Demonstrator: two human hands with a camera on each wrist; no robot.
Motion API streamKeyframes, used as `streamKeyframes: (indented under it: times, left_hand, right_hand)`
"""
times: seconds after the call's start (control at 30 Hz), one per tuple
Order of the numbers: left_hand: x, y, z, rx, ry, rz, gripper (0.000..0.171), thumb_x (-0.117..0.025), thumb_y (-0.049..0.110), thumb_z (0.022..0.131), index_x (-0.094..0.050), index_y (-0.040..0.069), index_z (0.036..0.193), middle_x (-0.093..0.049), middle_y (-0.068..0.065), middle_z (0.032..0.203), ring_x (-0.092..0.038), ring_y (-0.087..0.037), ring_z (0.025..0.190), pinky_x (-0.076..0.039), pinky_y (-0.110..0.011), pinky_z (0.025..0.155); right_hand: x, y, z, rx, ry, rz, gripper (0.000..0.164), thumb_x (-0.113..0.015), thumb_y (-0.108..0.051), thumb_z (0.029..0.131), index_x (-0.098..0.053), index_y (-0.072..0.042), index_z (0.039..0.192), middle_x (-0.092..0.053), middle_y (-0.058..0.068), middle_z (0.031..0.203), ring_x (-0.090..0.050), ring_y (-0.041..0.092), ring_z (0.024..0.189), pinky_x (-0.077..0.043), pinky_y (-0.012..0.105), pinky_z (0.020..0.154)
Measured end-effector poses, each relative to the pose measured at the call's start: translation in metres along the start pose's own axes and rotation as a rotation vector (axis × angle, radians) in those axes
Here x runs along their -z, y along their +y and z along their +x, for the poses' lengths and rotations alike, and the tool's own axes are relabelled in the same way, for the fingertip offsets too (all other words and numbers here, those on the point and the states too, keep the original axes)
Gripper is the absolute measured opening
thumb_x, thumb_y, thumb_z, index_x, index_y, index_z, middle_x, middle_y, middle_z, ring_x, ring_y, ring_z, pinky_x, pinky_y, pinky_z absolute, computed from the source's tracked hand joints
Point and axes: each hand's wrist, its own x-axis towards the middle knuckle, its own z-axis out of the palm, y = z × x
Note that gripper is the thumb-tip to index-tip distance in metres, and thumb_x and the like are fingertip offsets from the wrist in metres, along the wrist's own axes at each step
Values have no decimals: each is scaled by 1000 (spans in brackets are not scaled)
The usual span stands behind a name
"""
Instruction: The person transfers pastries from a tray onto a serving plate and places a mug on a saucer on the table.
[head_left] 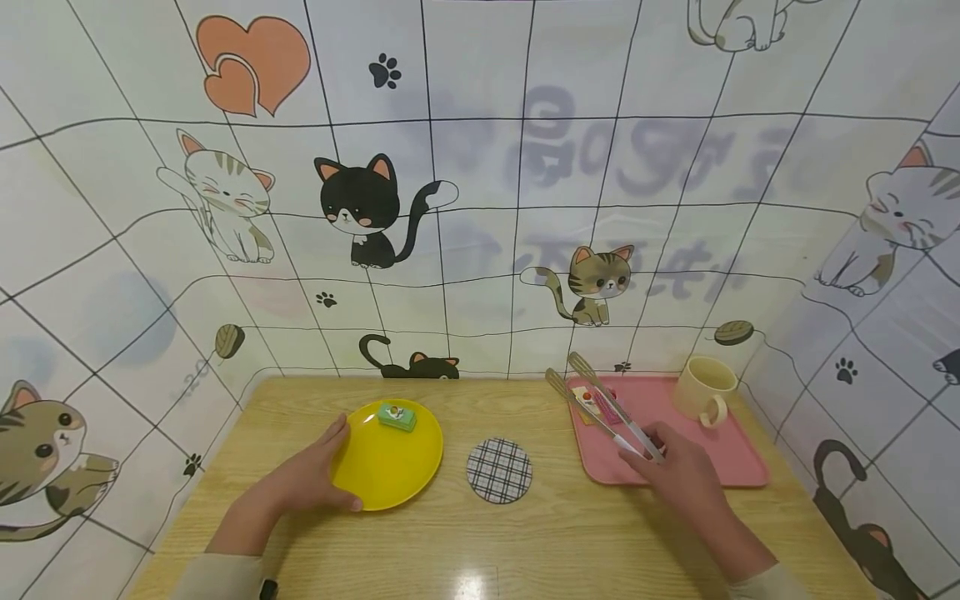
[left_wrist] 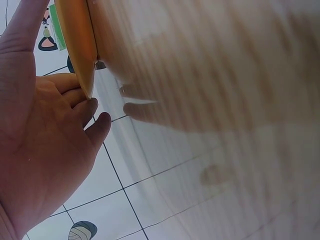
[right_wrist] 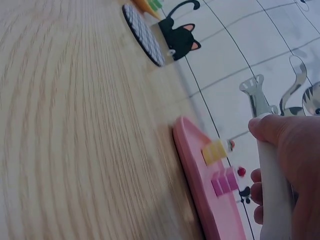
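My left hand (head_left: 311, 475) holds the left rim of a yellow plate (head_left: 375, 471), thumb near the front and fingers farther back. On the plate's far part lies a small green toy cake slice (head_left: 397, 417); the plate's edge (left_wrist: 80, 45) shows beside the fingers in the left wrist view. My right hand (head_left: 678, 467) grips metal tongs with white handles (right_wrist: 274, 185), over the front of a pink tray (head_left: 675, 467). The tongs' two tips stand apart near the tray's far left corner. Under them lie a yellow cake slice (right_wrist: 215, 151) and a pink cake slice (right_wrist: 225, 181).
A cream mug (head_left: 705, 387) stands at the tray's far right. Between plate and tray lies a round checked coaster (head_left: 498, 471). The wooden table (head_left: 480, 550) meets a cat-patterned wall covering (head_left: 480, 317) at the back and sides.
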Motion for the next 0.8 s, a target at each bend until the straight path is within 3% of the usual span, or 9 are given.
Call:
streamKeyframes:
  times: [0.3,0.63,0.8]
  left_hand:
    - [2,4,-2,8,1,1,144,-102,57,72,-21,-6,173,-6,-26,183,-26,-54,162,-29,-69,128]
    - [2,5,-2,8,1,-3,143,-102,57,72,-22,-5,173,-7,-26,183,-26,-54,162,-30,-69,128]
    - [2,5,-2,0,5,3,143,-102,57,72,-22,-6,173,-8,-27,182,-27,-54,162,-31,-69,127]
  right_hand:
    - [23,24,-6,-59,17,-83,54,-85,-56,95,-68,-8,114,-59,1,78,-53,22,72,-41,35,61]
    - [32,46,-11,-51,18,-133,56,-84,-57,97,-65,-8,117,-62,2,85,-55,25,77,-41,36,63]
    - [31,51,-13,-110,-26,-125,60,-84,-54,97,-66,-2,120,-62,3,83,-53,22,73,-41,35,61]
